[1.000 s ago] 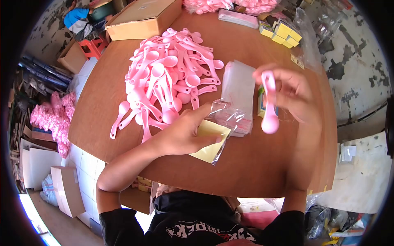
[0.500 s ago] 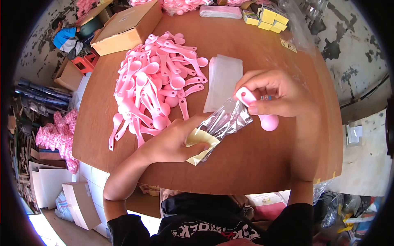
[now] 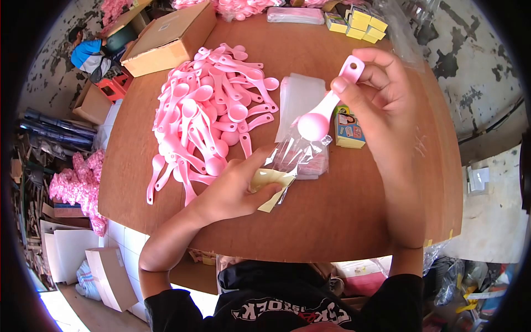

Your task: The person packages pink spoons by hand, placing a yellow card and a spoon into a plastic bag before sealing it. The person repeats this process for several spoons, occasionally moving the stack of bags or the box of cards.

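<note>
Right hand pinching a pink plastic spoon by its handle end between thumb and fingers, raised above the table; the spoon's long axis slants from the handle at upper right down to the bowl at lower left, so the bowl points at the mouth of a clear plastic bag lying just below it. Left hand closed on the bag's lower end, where a yellowish card insert shows through the film, thumb on top. The bag's open end faces up and right toward the spoon, and bowl and opening are near but apart. Beside the bag lie a stack of flat clear bags and a small printed box; farther left, a heap of pink spoons. All rest on a round brown wooden table, with a cardboard box at its far edge.
</note>
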Demonstrator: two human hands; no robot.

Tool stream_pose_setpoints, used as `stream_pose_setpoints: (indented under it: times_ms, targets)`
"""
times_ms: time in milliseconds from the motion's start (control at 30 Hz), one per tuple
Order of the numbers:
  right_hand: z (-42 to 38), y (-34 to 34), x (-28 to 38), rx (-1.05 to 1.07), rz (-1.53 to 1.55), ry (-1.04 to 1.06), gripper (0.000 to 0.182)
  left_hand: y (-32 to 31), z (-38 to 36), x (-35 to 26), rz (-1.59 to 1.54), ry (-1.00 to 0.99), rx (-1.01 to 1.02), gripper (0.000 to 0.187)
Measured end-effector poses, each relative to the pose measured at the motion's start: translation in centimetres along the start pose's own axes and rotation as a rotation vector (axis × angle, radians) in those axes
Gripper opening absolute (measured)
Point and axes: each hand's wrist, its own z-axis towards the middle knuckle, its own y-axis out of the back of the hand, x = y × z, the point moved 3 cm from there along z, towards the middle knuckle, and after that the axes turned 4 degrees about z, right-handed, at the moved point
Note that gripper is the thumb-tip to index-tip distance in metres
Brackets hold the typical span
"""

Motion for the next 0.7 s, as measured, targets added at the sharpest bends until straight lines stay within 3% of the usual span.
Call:
stream_pose_setpoints:
  times_ms: [167, 300, 500, 567, 700]
  targets:
    - [-0.5, -1.0, -1.5, 0.075, -0.033, 0.014, 0.035, 0.2, -0.2, -0.8, -0.055, 0.002, -0.096, 0.058]
    - [-1.2, -1.8, -2.4, 0.096, 0.045, -0.137, 0.036, 0.2, -0.2, 0.0, -0.032, -0.06, -0.111, 0.061]
    - [-2.1, -3.2, -3.1, 0.214, -0.001, -0.053, 0.037, 0.0, -0.2, 0.6, -0.107, 0.012, -0.076, 0.069]
    - [-2.3, -3.6, -3.3, 0.205, 0.023, -0.043, 0.029, -0.3, -0.1, 1.1, -0.262, -0.059, -0.201, 0.069]
    - [-2.5, -4.0, -3.6, 0.281, -0.035, -0.014, 0.014, 0.0, -0.4, 1.2, -0.248, 0.031, -0.165, 0.071]
